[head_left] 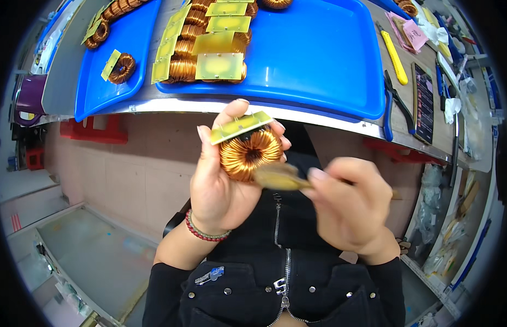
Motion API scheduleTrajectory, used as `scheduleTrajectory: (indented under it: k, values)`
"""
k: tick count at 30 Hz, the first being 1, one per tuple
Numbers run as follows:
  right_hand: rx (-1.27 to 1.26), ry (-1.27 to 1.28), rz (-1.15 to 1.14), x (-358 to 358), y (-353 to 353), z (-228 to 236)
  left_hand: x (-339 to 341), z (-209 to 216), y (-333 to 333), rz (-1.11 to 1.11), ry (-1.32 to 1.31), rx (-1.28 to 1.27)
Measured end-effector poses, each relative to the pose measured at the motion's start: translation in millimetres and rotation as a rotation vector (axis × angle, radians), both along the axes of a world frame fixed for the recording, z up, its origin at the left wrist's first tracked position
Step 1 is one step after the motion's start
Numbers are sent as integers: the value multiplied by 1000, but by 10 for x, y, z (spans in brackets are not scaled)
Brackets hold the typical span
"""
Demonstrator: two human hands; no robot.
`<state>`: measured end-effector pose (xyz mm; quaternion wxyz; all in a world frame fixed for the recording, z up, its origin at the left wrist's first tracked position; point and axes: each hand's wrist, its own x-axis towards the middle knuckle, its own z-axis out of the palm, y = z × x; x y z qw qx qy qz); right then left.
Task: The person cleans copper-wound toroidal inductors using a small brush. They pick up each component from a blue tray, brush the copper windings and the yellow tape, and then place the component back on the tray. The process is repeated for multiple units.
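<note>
My left hand [223, 191], with a beaded bracelet at its wrist, cradles a copper-wound toroidal coil [237, 158] in front of my chest. A flat yellow-green board [242, 126] sits across the coil's top, with thin pins sticking up from it. My fingers wrap behind both. In my right hand [354, 204], closed in a pinch, is a small brush [278, 178] with a yellowish-brown head, smeared by motion. Its head overlaps the coil's lower right side; whether it touches the winding I cannot tell.
Ahead on the bench, a large blue tray [319, 60] holds rows of coils with boards. A smaller blue tray [95, 101] at left holds more, one coil [122, 68] apart. At right lie a yellow utility knife [394, 57], pliers [398, 106] and a dark printed box [423, 103].
</note>
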<state>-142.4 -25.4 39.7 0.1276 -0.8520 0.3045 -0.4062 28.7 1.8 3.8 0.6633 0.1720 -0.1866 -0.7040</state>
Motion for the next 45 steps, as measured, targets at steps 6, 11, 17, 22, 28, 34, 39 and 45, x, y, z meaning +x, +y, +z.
scheduleTrajectory:
  k: [6,11,17,22,28,34,39,45]
  values:
    - [119,154,-76,214,-28,-138,-55,13,12,359,-455,-41]
    - [1169,142,677,-181,-64,-42,31,52,-10,76,-151,-16]
    - [383,88,440,-98,157,35,-28,129,-44,-51,4,-70]
    - [131,145,548,91,220,163,-67,113,-38,36,-231,-150]
    - [296,102,655,324,107,125,-52,87,-22,189,-592,-147]
    - [224,-3,475,62,224,68,59,44,-73,40,142,143]
    - [-114,68,-14,24,53,-30,-13,46,-8,-80,238,142]
    - [-175,-179,-311,-58,-460,-226,-45,55,51,-106,171,108]
